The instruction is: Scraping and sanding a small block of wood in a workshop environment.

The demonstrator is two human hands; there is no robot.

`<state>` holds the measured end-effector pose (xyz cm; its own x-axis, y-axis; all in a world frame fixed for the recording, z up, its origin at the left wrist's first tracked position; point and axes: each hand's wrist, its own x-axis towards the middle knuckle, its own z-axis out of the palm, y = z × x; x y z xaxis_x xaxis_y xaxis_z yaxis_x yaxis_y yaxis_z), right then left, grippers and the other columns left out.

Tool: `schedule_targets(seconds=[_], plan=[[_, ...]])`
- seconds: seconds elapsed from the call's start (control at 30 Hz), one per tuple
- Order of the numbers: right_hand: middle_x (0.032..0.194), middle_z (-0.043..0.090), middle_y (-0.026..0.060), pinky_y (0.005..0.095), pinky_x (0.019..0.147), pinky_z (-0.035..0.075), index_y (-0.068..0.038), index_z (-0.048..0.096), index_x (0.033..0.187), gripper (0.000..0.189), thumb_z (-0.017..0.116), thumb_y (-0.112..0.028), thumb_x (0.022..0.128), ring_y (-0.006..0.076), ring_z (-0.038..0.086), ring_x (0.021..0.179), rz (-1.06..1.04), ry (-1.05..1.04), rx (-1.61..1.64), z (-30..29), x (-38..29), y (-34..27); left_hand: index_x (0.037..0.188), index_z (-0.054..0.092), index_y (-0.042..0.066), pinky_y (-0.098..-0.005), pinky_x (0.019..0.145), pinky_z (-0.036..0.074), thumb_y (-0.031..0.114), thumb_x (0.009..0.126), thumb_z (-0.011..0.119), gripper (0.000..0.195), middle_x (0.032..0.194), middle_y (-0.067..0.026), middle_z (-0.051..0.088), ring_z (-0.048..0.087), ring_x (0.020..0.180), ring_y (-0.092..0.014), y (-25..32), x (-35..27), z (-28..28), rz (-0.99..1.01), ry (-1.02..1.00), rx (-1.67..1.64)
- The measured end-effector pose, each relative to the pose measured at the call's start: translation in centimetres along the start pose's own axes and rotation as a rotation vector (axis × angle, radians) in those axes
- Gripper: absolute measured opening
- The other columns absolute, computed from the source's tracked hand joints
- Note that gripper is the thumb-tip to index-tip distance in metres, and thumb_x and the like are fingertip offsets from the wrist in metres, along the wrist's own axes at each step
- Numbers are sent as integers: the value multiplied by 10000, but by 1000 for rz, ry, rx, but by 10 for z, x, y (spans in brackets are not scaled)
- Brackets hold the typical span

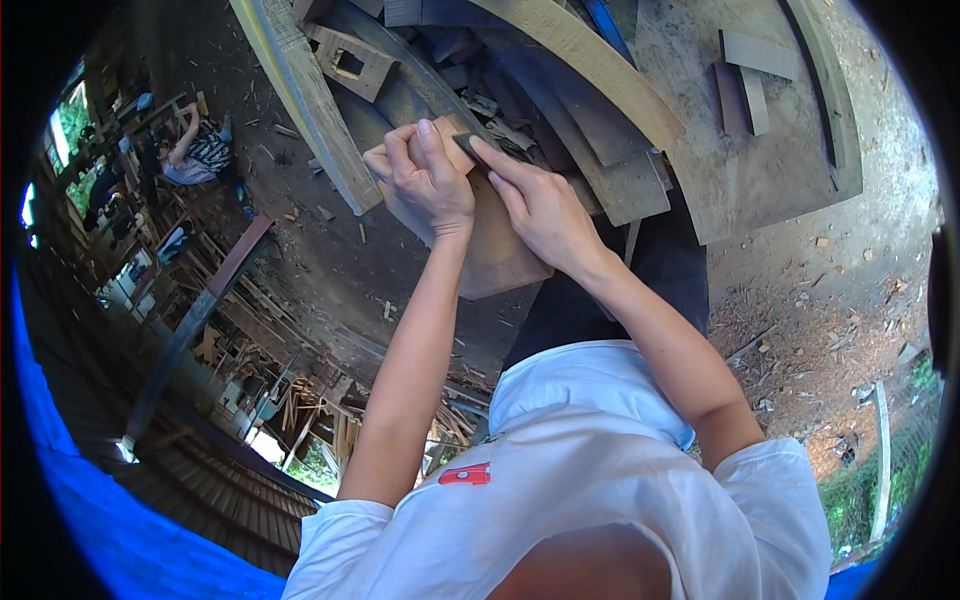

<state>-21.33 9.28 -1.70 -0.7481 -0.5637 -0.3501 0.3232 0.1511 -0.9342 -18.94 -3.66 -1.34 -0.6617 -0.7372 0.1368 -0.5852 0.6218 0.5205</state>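
Note:
Near the top middle, my left hand [430, 176] grips a small light-brown wooden block [453, 139]. My right hand [541, 206] holds a small dark green piece, apparently sandpaper [469, 152], with the index finger stretched along it, against the block's right side. Beneath both hands lies a wide wooden board [499, 251] with a rounded near end. Just beyond my left hand is a wooden block with a square hole [360, 61]. How the left fingers wrap the block is partly hidden.
Long curved planks [592, 64] and a thick beam [319, 105] flank the hands. Rectangular wood pieces [761, 56] lie on a large panel [750, 202] at the right. Another person [196, 154] sits at the far left. Scraps litter the ground.

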Motion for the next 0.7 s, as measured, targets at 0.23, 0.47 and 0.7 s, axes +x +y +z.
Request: schedule_targets(seconds=[0.23, 0.47, 0.7], plan=[[1075, 648, 237, 466, 868, 491, -119, 560, 1320, 392, 490, -169, 938, 423, 614, 982, 37, -67, -28, -4, 26, -4, 925, 577, 40, -386, 785, 434, 378, 952, 537, 341, 961, -105, 437, 518, 870, -247, 2, -1, 1, 20, 11, 0], [1071, 649, 240, 459, 869, 496, -109, 558, 1319, 392, 486, -167, 938, 416, 623, 981, -22, -20, -16, -3, 16, 2, 922, 586, 50, -383, 790, 433, 381, 944, 548, 334, 969, -113, 444, 515, 894, -249, 5, 1, 1, -1, 23, -30], [1050, 656, 238, 458, 877, 489, -99, 555, 1320, 391, 485, -164, 941, 413, 623, 985, -8, -34, -37, -5, 4, -1, 912, 593, 51, -391, 793, 436, 381, 943, 545, 335, 976, -127, 453, 519, 907, -274, 0, 0, -2, 1, 19, 20]])
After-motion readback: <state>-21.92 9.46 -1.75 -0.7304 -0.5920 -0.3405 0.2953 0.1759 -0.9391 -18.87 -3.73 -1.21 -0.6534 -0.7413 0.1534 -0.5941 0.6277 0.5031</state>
